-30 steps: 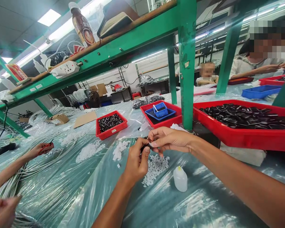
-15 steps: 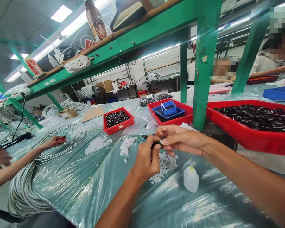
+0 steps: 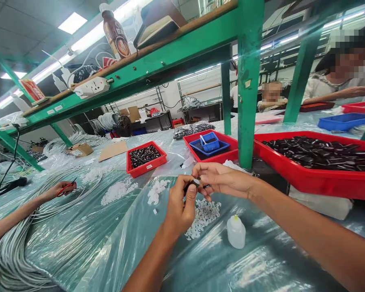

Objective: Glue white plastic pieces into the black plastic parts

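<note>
My left hand [image 3: 182,205] is closed around a small black part [image 3: 187,187] with a pale face, gripped between thumb and fingers. My right hand [image 3: 223,180] meets it from the right, its fingertips pinched close to the part. Something small and dark shows under those fingertips, but its kind is hidden. Below both hands lies a heap of small white pieces [image 3: 205,215] on the plastic-covered table. A small white squeeze bottle [image 3: 236,232] with a yellowish tip stands upright to the right of the heap.
Red trays hold black parts, one [image 3: 147,166] ahead and a large one [image 3: 310,178] at right. Blue trays [image 3: 209,142] sit inside another. A green post [image 3: 248,89] rises behind my right hand. At left, a co-worker's hand [image 3: 59,190] holds red-handled scissors [image 3: 67,188] over coiled grey cables [image 3: 15,243].
The view has shifted slightly right. My right fingertips have shifted on the black part, and its pale face shows more. A co-worker's blurred second hand has left the left edge.
</note>
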`<state>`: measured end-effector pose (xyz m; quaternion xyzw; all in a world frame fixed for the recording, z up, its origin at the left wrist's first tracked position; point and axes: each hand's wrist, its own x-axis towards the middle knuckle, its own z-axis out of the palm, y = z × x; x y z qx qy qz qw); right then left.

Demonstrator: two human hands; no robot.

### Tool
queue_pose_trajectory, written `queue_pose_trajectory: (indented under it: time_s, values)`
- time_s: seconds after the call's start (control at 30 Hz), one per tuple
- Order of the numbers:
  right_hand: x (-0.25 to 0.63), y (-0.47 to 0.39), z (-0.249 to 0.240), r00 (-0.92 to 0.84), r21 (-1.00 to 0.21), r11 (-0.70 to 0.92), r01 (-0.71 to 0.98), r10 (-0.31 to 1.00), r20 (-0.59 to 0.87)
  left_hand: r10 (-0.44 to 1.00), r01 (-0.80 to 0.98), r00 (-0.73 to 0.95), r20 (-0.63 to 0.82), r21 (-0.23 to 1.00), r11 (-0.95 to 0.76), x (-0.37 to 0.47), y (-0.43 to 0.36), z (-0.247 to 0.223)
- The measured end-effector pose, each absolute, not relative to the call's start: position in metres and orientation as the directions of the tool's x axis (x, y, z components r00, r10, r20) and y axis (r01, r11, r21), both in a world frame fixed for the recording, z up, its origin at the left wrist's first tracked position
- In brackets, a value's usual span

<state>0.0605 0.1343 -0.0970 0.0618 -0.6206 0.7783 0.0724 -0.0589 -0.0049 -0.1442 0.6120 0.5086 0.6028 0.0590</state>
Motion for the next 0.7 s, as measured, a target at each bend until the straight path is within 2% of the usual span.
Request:
queue_pose_trajectory:
  time_s: [0.13, 0.27, 0.7]
  values:
    - [0.0627, 0.1373, -0.0918, -0.972, -0.972, -0.114, -0.207, 0.133, 0.192, 0.687, 0.562, -0.283, 0.669, 0.696, -0.446, -0.0628, -0.0017, -0.1487]
    - [0.0643, 0.1347, -0.0894, -0.973, -0.982, -0.015, -0.189, 0.137, 0.185, 0.698, 0.568, -0.263, 0.666, 0.691, -0.447, -0.0629, -0.0009, -0.1497]
    - [0.0631, 0.1323, -0.0881, -0.978, -0.988, -0.014, -0.151, 0.147, 0.147, 0.685, 0.656, -0.187, 0.704, 0.608, -0.446, -0.0646, -0.0028, -0.1451]
